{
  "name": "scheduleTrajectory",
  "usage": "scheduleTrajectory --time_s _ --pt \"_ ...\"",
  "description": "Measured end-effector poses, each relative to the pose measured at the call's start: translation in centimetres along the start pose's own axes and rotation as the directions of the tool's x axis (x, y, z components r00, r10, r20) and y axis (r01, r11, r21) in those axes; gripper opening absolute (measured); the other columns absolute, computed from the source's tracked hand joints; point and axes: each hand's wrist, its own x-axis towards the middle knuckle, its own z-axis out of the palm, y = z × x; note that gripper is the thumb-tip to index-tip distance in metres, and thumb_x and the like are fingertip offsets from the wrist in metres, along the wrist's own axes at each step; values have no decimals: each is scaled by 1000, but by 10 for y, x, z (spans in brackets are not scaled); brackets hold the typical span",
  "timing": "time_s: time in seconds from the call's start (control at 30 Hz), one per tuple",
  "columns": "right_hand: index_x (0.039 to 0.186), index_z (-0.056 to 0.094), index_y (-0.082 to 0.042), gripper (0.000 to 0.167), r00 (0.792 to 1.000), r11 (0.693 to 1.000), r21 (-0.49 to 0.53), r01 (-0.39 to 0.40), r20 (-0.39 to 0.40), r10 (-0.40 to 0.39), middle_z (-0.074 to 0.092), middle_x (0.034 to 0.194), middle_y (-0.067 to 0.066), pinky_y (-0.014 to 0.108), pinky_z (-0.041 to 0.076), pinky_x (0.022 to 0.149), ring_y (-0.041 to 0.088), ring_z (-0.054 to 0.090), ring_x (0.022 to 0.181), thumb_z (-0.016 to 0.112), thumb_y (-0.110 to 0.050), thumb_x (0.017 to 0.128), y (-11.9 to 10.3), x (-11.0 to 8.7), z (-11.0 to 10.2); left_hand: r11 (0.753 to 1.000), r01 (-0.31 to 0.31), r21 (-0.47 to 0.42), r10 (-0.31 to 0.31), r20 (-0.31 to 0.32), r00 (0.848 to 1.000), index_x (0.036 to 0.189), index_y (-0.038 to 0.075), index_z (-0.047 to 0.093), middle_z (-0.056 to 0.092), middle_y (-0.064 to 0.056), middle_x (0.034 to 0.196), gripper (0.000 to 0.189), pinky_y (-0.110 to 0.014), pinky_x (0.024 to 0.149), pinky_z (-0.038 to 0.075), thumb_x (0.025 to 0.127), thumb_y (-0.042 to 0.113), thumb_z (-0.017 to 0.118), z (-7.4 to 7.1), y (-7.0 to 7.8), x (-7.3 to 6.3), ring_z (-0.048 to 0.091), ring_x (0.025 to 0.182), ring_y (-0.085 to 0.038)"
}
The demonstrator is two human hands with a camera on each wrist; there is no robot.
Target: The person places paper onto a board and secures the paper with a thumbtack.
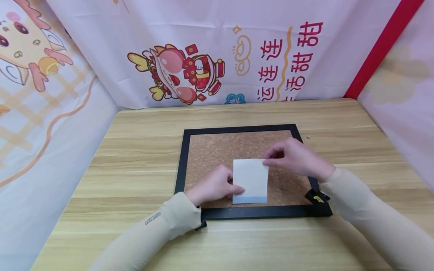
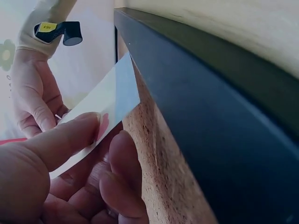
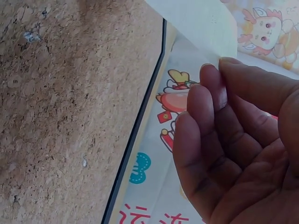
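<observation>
A pale square sheet of paper (image 1: 251, 175) with a blue band along its near edge is held over a cork board (image 1: 217, 148). My left hand (image 1: 217, 183) pinches its left side near the band, thumb on top and fingers beneath. In the left wrist view, a red mark shows on the sheet (image 2: 125, 86) beside the thumb, and the banded end is close to the board's black frame (image 2: 187, 98). My right hand (image 1: 300, 160) pinches the far right corner between thumb and index finger. Its other fingers are curled loosely in the right wrist view, under the thumb (image 3: 254, 79).
The framed board lies on a wood-grain table (image 1: 135, 158). A small shiny object (image 1: 308, 137) sits just right of the frame's far corner. A printed cloth (image 1: 217, 34) hangs behind the table, and more cloth lines both sides. A black camera mount (image 1: 317, 196) is on the right wrist.
</observation>
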Motion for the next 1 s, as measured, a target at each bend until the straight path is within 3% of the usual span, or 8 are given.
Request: scheduleTrajectory --time_s 0.23,0.4,0.6,0.73,0.93,1.0 --pt "92 78 -18 4 998 999 -12 -34 45 35 72 85 -4 35 51 65 18 60 74 75 -21 90 4 9 4 996 28 86 -31 30 999 76 15 75 65 -1 60 14 -26 49 36 86 23 79 1 -1 2 49 50 -13" --pt "91 78 -17 3 996 998 -40 -56 63 59 71 83 -3 33 53 66 17 61 73 75 -18 90 6 15 7 984 25 174 -31 32 999 70 17 75 66 1 61 18 -26 51 37 85 27 80 -1 -1 1 51 52 -13" --pt "91 77 -16 4 995 995 -63 -77 64 81 71 82 -3 32 52 66 16 60 72 75 -18 90 10 20 12 945 3 326 24 -79 997 74 17 77 63 8 64 14 -26 55 42 85 23 80 -6 2 -6 53 57 -10" --pt "89 77 -15 4 995 993 -89 -80 57 85 70 80 -3 32 51 64 15 60 70 76 -18 89 14 25 16 877 -32 480 111 -136 984 82 16 76 64 10 71 11 -26 61 48 86 25 79 -6 6 -10 57 64 -8" --pt "89 78 -16 4 993 985 -142 -98 58 107 69 80 -5 32 50 66 14 59 71 77 -19 89 19 32 23 705 -133 697 269 -89 959 103 13 77 70 -1 98 25 -33 80 53 86 31 79 -3 7 -11 64 88 -17" --pt "88 77 -17 3 991 981 -161 -110 57 120 69 80 -5 32 50 66 15 59 72 77 -20 88 19 34 25 663 -149 733 292 -71 954 108 12 76 69 -3 105 32 -36 85 52 85 33 79 -2 6 -10 63 95 -20"
